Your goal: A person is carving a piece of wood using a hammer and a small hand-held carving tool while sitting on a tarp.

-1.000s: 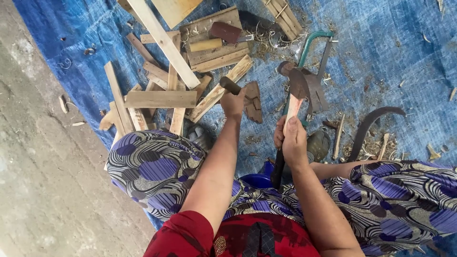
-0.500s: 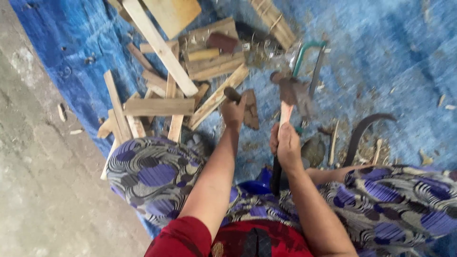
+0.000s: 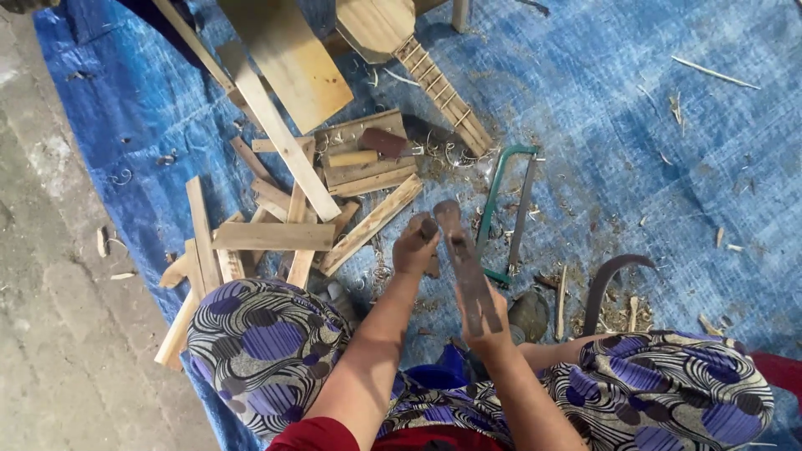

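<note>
Raised now, my right hand (image 3: 484, 313) grips the hatchet (image 3: 464, 263) over the blue tarp (image 3: 668, 125); my left hand (image 3: 415, 248) clenches a dark wooden piece (image 3: 428, 227).

A long, dark, flat metal blade (image 3: 464, 266) stands raised at the centre of the frame, slanting up to the left, gripped at its lower end. Beside it, a small dark wooden handle (image 3: 428, 227) pokes from a closed fist.
</note>
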